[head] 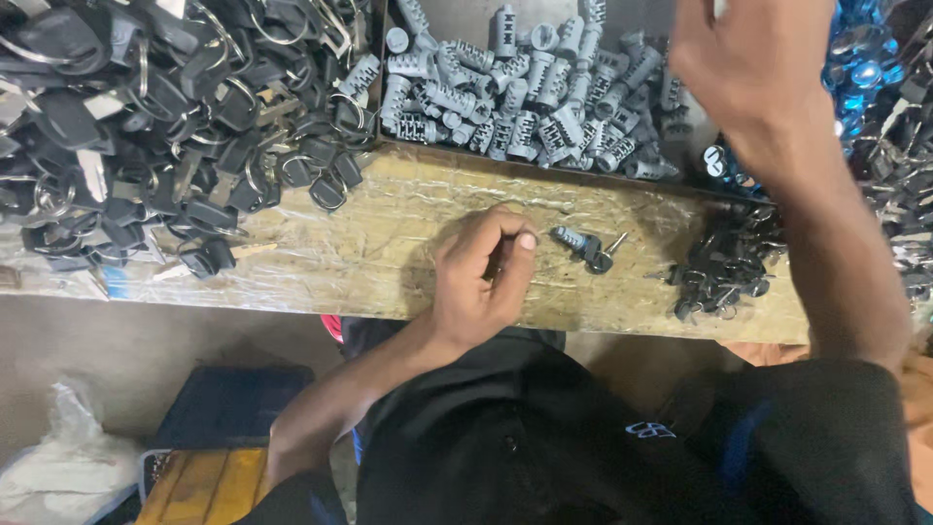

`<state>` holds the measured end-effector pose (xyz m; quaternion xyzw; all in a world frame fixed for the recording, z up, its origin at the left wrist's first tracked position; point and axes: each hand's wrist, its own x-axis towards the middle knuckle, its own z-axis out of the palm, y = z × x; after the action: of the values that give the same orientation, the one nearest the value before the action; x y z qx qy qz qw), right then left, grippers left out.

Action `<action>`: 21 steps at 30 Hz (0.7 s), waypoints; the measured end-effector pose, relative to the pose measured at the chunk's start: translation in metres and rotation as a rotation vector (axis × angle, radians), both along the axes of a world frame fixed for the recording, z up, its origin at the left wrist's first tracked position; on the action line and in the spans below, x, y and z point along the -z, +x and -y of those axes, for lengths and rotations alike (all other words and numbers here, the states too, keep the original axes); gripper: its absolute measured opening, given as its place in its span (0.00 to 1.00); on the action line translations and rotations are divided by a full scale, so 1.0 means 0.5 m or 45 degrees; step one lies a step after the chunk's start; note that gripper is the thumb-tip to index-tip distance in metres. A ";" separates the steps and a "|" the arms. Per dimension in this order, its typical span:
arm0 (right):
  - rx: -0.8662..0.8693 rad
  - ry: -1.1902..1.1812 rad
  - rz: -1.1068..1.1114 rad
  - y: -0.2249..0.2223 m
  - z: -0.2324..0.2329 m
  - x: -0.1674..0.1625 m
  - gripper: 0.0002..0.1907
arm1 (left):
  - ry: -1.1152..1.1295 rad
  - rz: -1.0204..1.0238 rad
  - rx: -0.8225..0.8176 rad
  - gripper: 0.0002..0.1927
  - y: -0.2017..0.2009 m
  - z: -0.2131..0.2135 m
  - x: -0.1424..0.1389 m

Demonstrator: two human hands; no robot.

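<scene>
My left hand (476, 277) rests on the plastic-covered wooden board (321, 258), with the fingers curled and thumb and forefinger pinched on a small dark piece that is mostly hidden. Just to its right lies a grey lock cylinder (581, 245) with a key in it. My right hand (753, 68) is raised and blurred over the right end of the tray of grey lock cylinders (525, 107). Its fingertips run off the top edge, so what it holds is hidden.
A big heap of black-headed keys on rings (146, 117) covers the left. A smaller pile of black keys (724, 272) lies at the right of the board. Blue shiny parts (865, 58) sit at the far right. Below the board are a white bag (68, 467) and a dark case (228, 403).
</scene>
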<state>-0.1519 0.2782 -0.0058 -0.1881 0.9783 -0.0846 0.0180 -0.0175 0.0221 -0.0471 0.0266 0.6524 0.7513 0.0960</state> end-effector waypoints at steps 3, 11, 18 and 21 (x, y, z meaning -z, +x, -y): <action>0.303 -0.843 0.347 0.095 0.066 -0.105 0.02 | 0.163 0.169 0.091 0.02 -0.007 0.012 -0.007; 0.696 -1.831 0.824 0.343 0.129 -0.100 0.06 | 0.395 0.333 0.341 0.02 0.008 0.015 -0.060; 0.763 -1.957 0.798 0.365 0.131 -0.096 0.07 | 0.240 0.090 0.305 0.01 0.021 0.007 -0.082; 0.748 -1.874 0.757 0.373 0.129 -0.090 0.06 | 0.205 0.072 0.282 0.01 0.027 0.005 -0.086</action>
<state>0.0344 0.2137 0.0391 0.1403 0.6375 -0.7472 0.1247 -0.0039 0.0196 -0.0041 0.0848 0.5800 0.7865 0.1942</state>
